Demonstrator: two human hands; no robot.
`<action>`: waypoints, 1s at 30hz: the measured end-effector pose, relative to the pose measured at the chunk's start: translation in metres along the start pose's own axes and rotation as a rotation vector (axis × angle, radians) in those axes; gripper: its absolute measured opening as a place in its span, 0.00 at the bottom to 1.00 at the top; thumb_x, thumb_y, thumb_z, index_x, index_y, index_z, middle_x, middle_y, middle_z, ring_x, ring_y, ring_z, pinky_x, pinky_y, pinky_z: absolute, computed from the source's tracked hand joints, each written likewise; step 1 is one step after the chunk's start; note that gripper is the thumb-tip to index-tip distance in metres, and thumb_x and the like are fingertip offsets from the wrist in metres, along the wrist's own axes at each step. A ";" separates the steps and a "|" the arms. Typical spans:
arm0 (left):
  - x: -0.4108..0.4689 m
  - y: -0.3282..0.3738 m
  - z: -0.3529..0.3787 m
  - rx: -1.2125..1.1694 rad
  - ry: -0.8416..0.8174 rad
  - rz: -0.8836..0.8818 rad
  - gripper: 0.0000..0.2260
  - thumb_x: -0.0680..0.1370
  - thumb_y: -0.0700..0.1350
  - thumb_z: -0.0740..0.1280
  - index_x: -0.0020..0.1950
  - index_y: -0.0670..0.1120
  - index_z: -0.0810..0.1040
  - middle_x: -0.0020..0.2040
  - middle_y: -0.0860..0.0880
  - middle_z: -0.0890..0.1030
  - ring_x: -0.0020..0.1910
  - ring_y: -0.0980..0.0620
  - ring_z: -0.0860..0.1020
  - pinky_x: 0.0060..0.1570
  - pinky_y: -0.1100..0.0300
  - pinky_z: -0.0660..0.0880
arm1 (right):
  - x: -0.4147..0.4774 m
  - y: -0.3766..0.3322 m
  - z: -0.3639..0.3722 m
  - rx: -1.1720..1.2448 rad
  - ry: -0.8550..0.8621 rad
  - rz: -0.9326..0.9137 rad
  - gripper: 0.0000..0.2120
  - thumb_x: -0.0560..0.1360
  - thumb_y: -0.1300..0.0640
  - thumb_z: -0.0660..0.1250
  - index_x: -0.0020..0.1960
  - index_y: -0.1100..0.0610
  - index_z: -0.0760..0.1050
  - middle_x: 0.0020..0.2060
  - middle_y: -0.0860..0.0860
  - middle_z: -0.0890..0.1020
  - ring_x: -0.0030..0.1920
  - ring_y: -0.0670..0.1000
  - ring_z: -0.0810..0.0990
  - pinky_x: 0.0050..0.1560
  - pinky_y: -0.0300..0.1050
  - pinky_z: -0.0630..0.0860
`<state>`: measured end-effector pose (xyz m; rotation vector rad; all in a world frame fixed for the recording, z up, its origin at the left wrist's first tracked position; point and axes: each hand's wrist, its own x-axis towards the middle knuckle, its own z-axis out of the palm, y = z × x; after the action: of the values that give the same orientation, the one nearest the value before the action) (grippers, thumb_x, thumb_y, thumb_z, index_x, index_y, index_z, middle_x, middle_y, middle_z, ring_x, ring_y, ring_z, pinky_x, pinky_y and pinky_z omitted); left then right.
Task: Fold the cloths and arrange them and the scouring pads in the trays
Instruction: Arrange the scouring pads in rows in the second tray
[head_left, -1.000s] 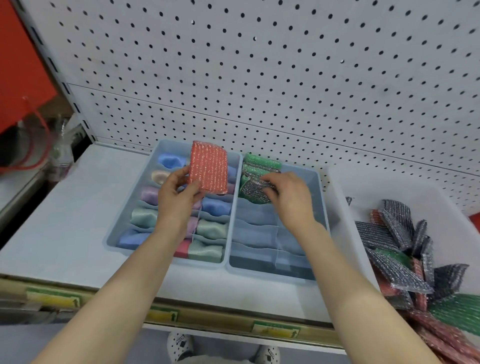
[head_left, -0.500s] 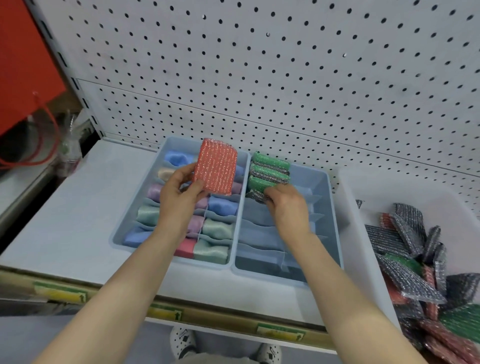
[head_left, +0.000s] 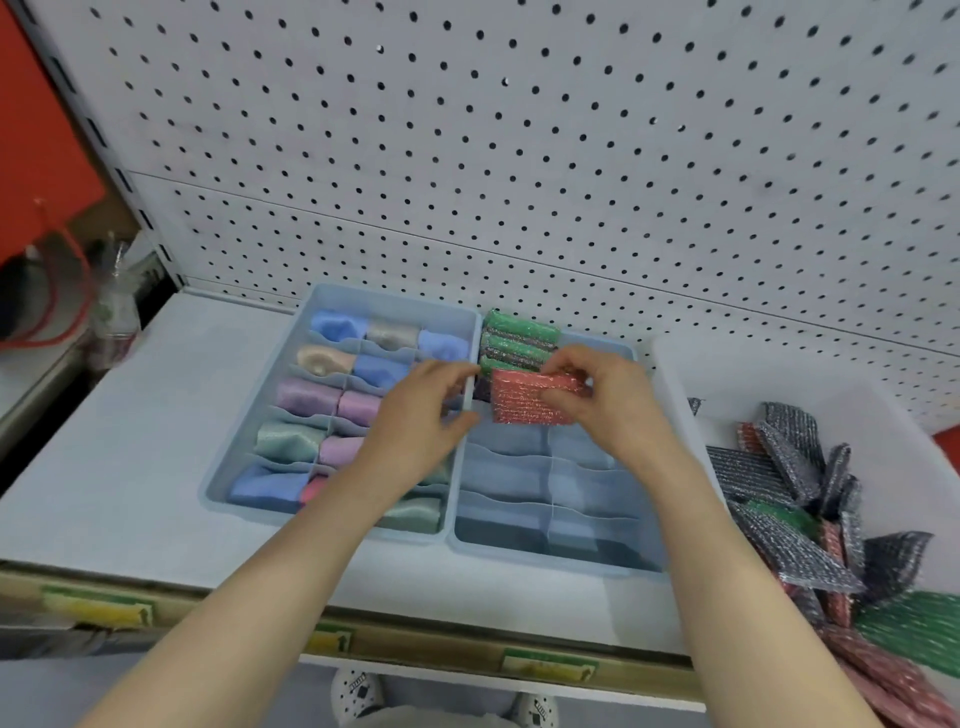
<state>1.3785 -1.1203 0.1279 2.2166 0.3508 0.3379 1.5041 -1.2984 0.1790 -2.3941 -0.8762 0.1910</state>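
Note:
My right hand pinches a red scouring pad over the back left compartments of the right blue tray. Just behind it stand green and grey scouring pads on edge in that tray. My left hand hovers beside the red pad's left edge with loosely curled fingers, over the divide between the trays; I see nothing in it. The left blue tray holds several folded cloths in blue, purple, green and beige, one per compartment.
A white bin at the right holds a heap of loose scouring pads in grey, red and green. A pegboard wall rises right behind the trays. The shelf's front edge carries price labels.
The red pad passed from my left hand over the left tray to my right hand over the right tray. My right hand left the green and grey pads it was setting in place.

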 end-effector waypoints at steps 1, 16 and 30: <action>-0.003 -0.003 0.003 0.037 -0.027 -0.025 0.23 0.73 0.41 0.73 0.68 0.49 0.76 0.59 0.46 0.78 0.55 0.49 0.79 0.58 0.51 0.76 | -0.002 0.004 0.002 -0.003 -0.014 0.027 0.10 0.70 0.58 0.76 0.50 0.48 0.81 0.43 0.45 0.83 0.44 0.50 0.79 0.49 0.45 0.75; -0.012 -0.002 0.006 0.054 -0.058 -0.079 0.21 0.74 0.42 0.71 0.67 0.51 0.76 0.57 0.47 0.78 0.49 0.48 0.82 0.54 0.50 0.78 | -0.002 0.015 0.060 -0.220 0.109 -0.135 0.08 0.69 0.63 0.74 0.47 0.58 0.79 0.42 0.54 0.80 0.46 0.58 0.77 0.41 0.47 0.72; 0.002 0.077 0.049 0.260 -0.027 0.111 0.22 0.73 0.34 0.69 0.67 0.44 0.77 0.64 0.43 0.75 0.62 0.41 0.74 0.61 0.53 0.69 | -0.068 0.084 -0.104 -0.191 0.276 0.139 0.13 0.76 0.52 0.69 0.61 0.49 0.78 0.48 0.48 0.82 0.49 0.49 0.79 0.51 0.44 0.75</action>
<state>1.4087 -1.2010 0.1590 2.5002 0.2703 0.3367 1.5299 -1.4418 0.2129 -2.5795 -0.6238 -0.1752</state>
